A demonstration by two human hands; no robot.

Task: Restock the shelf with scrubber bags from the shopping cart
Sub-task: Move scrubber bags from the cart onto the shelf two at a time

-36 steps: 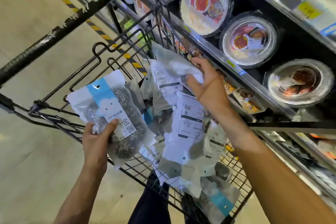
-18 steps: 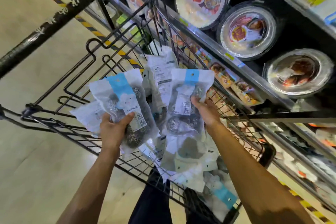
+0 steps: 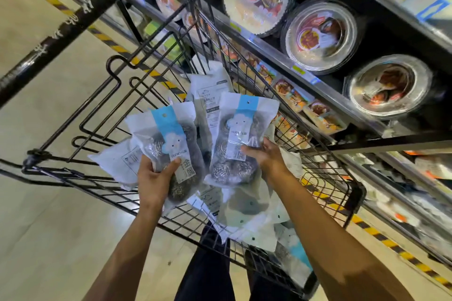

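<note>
My left hand (image 3: 154, 176) grips a scrubber bag (image 3: 171, 139), clear with a blue-and-white header and steel-wool balls inside; a second bag (image 3: 117, 161) fans out behind it to the left. My right hand (image 3: 266, 156) holds another scrubber bag (image 3: 241, 139) by its right side, face up. Both hands hover over the black wire shopping cart (image 3: 93, 115). Several more scrubber bags (image 3: 247, 217) lie in the cart below, and one (image 3: 208, 95) leans against its far wall.
A dark shelf unit (image 3: 305, 80) runs along the right, holding round foil trays (image 3: 320, 34) above and small food packs (image 3: 293, 98) lower down. The cart handle (image 3: 61, 32) crosses the upper left. Yellow-black floor tape (image 3: 381, 237) edges the shelf base.
My right hand picked a bag out of the cart pile and lifted it face up. My left hand carried its bags rightward, nearer to the right one, above the cart.
</note>
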